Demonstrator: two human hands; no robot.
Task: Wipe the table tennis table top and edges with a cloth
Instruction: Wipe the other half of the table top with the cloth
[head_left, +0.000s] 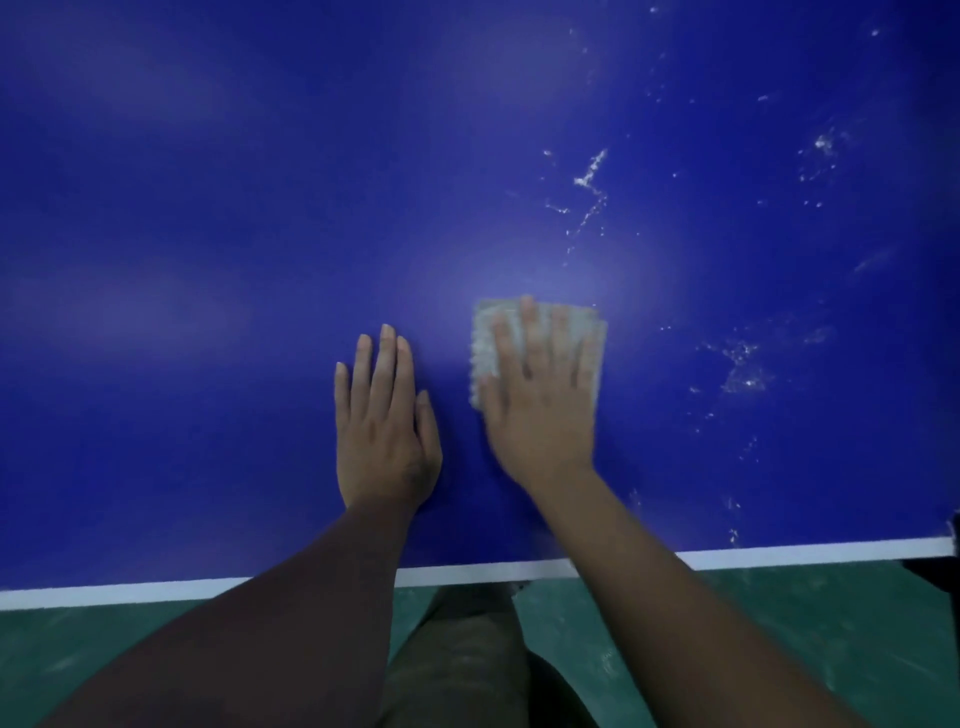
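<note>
1. Blue surface (208, 260) fills most of the view, white edge line (779, 552) along the near side, green floor (779, 649) below.
2. Right hand (540, 395) lies flat, fingers straight and slightly spread, pressing a pale folded cloth (485, 338) onto the surface, near the middle, a bit in from the near edge.
3. Left hand (382, 421) flat on the bare surface just beside the cloth, fingers straight and close together, holding nothing; looks like a brace.
4. White specks and smears (589, 176) sit beyond and to the right of the cloth, more at far right (743, 364) and near the edge line.
5. Left part of the surface looks free of specks, so likely done or never dirty; cannot tell which.
6. Judgement: mid-task. Right side still needs wiping, edges not visibly touched yet.
</note>
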